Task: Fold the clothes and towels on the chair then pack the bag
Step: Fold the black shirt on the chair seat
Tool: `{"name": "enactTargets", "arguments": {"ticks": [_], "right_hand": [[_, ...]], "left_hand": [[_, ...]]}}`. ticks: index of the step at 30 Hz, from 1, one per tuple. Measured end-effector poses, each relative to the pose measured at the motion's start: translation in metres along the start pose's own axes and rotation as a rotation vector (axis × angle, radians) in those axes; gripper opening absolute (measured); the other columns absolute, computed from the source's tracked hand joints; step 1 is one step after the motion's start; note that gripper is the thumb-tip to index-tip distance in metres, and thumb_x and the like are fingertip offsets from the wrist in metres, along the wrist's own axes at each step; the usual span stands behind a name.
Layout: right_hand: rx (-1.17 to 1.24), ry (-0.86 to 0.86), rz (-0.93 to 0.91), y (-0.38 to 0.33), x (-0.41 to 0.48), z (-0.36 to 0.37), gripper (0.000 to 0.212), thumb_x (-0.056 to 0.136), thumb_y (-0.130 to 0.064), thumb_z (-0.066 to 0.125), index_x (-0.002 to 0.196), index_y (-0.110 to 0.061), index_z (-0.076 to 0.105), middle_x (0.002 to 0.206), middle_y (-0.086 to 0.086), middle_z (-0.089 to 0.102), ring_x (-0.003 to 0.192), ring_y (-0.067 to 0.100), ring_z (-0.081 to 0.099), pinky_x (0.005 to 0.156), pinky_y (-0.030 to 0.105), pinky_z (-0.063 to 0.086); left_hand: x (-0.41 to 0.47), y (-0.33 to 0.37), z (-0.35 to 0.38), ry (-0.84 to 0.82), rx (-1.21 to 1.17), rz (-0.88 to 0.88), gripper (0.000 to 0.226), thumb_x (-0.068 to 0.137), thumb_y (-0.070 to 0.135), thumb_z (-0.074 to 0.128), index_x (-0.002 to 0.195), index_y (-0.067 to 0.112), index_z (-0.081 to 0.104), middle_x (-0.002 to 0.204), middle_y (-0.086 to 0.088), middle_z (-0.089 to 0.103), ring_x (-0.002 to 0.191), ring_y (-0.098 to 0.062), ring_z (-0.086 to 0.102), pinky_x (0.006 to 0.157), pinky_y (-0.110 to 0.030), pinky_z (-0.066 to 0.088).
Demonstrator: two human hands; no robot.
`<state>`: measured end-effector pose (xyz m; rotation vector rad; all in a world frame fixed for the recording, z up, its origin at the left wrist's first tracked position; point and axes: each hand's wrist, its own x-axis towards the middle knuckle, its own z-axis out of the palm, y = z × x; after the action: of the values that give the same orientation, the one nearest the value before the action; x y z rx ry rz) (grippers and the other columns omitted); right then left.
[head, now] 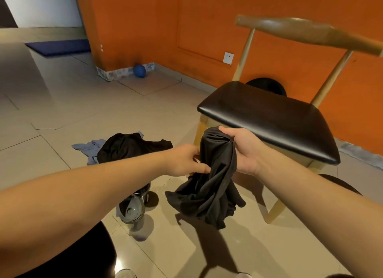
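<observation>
- Right hand (242,153) grips the bunched top of a black garment (209,186), fingers curled round the gathered cloth. The rest hangs twisted below it, off the floor.
- Left hand (185,161) reaches in from the left. Its fingertips touch the garment's side just under the bunch, but whether they pinch a fold cannot be told.
- Held garment hangs just in front of the near-left corner of the chair (269,120) seat — black, padded, on pale wooden legs with a wooden back rail.
- On the tiled floor (62,112), left of the chair, a crumpled black cloth (128,147) lies on top of a blue-grey cloth (87,149).
- A metal bottle (131,212) with a dark lid stands on the floor under the left forearm — a second bottle (144,191) is just behind it.
- Far back, a blue ball (139,71) rests at the foot of the orange wall (134,18).
</observation>
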<state>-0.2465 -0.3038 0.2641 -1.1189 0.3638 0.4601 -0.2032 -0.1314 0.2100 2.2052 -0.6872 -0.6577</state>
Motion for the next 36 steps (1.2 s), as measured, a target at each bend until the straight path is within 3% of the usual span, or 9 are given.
{"name": "enactTargets", "arguments": {"ticks": [3,6,12,16,20,24,27,32,36], "right_hand": [[0.010,-0.017,-0.048,-0.006,-0.004,-0.004,0.049,0.101,-0.047,0.057,0.112,-0.001,0.065,0.094,0.022,0.074,0.080,0.038,0.074,0.071,0.044,0.061],[-0.143,-0.043,-0.084,-0.007,-0.004,-0.018,0.041,0.097,-0.033,0.064,0.125,-0.002,0.066,0.119,0.020,0.072,0.105,0.035,0.073,0.091,0.044,0.056],[-0.418,0.160,-0.040,0.004,0.019,-0.056,0.039,0.088,-0.016,0.078,0.126,-0.014,0.068,0.116,0.008,0.076,0.108,0.029,0.073,0.103,0.046,0.052],[-0.599,0.378,-0.124,0.009,0.026,-0.063,0.035,0.084,-0.013,0.080,0.117,-0.010,0.068,0.119,0.010,0.072,0.102,0.024,0.071,0.085,0.035,0.057],[-1.063,0.678,-0.516,0.008,0.009,-0.047,0.021,0.087,-0.001,0.061,0.103,-0.013,0.059,0.103,0.006,0.059,0.081,0.019,0.056,0.059,0.026,0.044],[-1.017,0.317,-0.366,0.018,0.000,-0.019,0.011,0.090,-0.001,0.058,0.085,-0.005,0.068,0.086,0.017,0.074,0.071,0.021,0.069,0.068,0.037,0.059],[-1.183,0.100,-0.086,0.036,0.007,-0.019,0.024,0.089,-0.018,0.076,0.110,-0.009,0.071,0.103,0.004,0.073,0.092,0.017,0.068,0.086,0.038,0.061],[-0.902,0.134,-0.069,0.037,0.016,-0.030,0.021,0.097,-0.025,0.069,0.113,-0.013,0.074,0.112,0.002,0.074,0.107,0.020,0.068,0.092,0.034,0.056],[-0.698,0.112,-0.084,0.027,0.012,-0.033,0.026,0.101,-0.027,0.062,0.118,-0.010,0.071,0.116,0.006,0.075,0.109,0.026,0.069,0.089,0.037,0.057]], "left_hand": [[0.002,0.001,-0.007,0.106,-0.010,0.005,0.020,0.103,0.023,0.055,0.113,0.011,0.068,0.105,-0.007,0.072,0.096,-0.020,0.067,0.091,-0.043,0.055],[-0.004,0.014,-0.017,0.206,-0.105,-0.002,0.027,0.108,0.024,0.041,0.112,0.008,0.063,0.088,0.000,0.063,0.071,-0.003,0.058,0.068,-0.029,0.043],[-0.004,0.025,-0.027,0.369,-0.166,-0.036,0.035,0.108,0.032,0.030,0.096,0.008,0.053,0.089,-0.012,0.050,0.082,-0.026,0.048,0.073,-0.039,0.033],[-0.002,0.033,-0.022,0.409,-0.284,-0.066,0.021,0.106,0.031,0.030,0.094,0.020,0.043,0.091,-0.004,0.044,0.080,-0.022,0.039,0.073,-0.039,0.027],[0.002,0.037,-0.024,0.464,-0.460,-0.157,0.030,0.107,0.030,0.031,0.096,0.013,0.054,0.095,-0.014,0.053,0.087,-0.025,0.050,0.075,-0.039,0.034],[0.005,0.038,-0.024,0.536,-0.670,-0.260,0.030,0.107,0.034,0.039,0.094,0.015,0.058,0.101,-0.013,0.061,0.090,-0.027,0.057,0.072,-0.035,0.040],[0.006,0.038,-0.023,0.544,-0.819,-0.284,0.026,0.108,0.031,0.043,0.093,0.014,0.057,0.101,-0.012,0.060,0.090,-0.027,0.056,0.073,-0.035,0.042],[0.005,0.033,-0.027,0.510,-0.915,-0.290,0.024,0.107,0.029,0.047,0.112,0.010,0.061,0.103,-0.007,0.066,0.095,-0.022,0.063,0.079,-0.032,0.049],[0.010,0.010,-0.036,0.535,-0.589,-0.364,0.030,0.105,0.034,0.048,0.112,0.008,0.061,0.118,-0.015,0.066,0.099,-0.025,0.061,0.087,-0.039,0.047]]}}
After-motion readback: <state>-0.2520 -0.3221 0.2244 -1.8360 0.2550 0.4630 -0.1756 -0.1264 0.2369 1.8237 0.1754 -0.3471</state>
